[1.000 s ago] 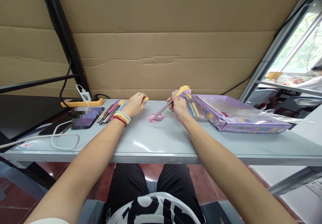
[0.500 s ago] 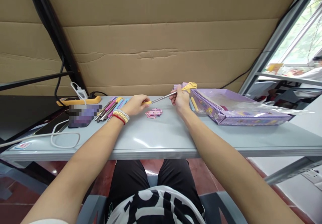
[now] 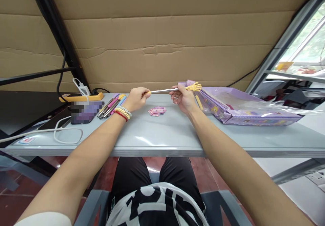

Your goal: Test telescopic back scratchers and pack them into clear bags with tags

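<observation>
A telescopic back scratcher [image 3: 162,91] with a silver rod and a yellow hand-shaped head stretches almost level between my hands, above the table. My left hand [image 3: 137,98], with bead bracelets at the wrist, is closed around its yellow handle end, most of which is hidden. My right hand [image 3: 185,99] pinches the rod just below the yellow head. Under the rod, a small pile of pink printed labels [image 3: 157,111] lies on the table. Beside my left wrist are several more rods with coloured handles [image 3: 111,105]. A yellow handle [image 3: 199,102] lies just right of my right hand.
A purple printed box [image 3: 259,119] with clear plastic wrapping sits at the right. On the left are a phone [image 3: 85,116], a yellow power strip [image 3: 73,97] and a white cable [image 3: 67,142]. Cardboard [image 3: 165,33] rises behind the grey table [image 3: 157,138].
My hands have spread slightly apart and lifted, with more of the rod showing. The rod has gone from slanted to nearly level. The view has shifted slightly.
</observation>
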The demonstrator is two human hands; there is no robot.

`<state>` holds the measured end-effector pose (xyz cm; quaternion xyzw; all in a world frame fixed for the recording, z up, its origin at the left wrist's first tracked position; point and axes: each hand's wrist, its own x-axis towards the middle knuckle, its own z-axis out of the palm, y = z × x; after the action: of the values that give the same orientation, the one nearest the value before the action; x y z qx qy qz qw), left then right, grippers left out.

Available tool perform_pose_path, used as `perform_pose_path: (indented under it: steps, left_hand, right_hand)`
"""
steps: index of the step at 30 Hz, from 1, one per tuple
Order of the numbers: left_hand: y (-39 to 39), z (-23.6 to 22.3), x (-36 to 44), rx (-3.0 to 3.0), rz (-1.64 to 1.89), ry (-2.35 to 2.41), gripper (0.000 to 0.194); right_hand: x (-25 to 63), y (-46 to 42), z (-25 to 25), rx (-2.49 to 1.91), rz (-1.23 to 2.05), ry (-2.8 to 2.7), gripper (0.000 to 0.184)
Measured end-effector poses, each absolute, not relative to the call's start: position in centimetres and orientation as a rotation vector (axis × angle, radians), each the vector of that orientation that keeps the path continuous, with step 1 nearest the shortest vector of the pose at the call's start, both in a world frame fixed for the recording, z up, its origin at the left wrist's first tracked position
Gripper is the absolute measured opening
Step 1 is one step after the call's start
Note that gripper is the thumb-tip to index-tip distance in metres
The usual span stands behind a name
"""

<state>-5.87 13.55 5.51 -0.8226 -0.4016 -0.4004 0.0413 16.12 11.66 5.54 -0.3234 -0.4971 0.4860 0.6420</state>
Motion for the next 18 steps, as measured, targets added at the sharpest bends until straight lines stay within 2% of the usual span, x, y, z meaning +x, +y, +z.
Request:
perform_pose_path:
  steps: [8,16,18]
  left_hand:
    - [12.2,5.9,-5.3,-2.565,-1.022,-1.108,0.021]
    - [12.5,5.5,-4.9,-2.583,-1.103,-1.157,0.023]
    - [12.9,5.4,-5.2,-2.600,-1.089,-1.221,0.028]
  right_hand:
    - [15.9,11.6,5.4,-0.754,1.167,-1.204,0.037]
    - [15.6,11.5,5.3,-0.743,1.207,-1.244,0.043]
    - [16.0,11.8,5.3,-0.754,1.179,-1.214,0.042]
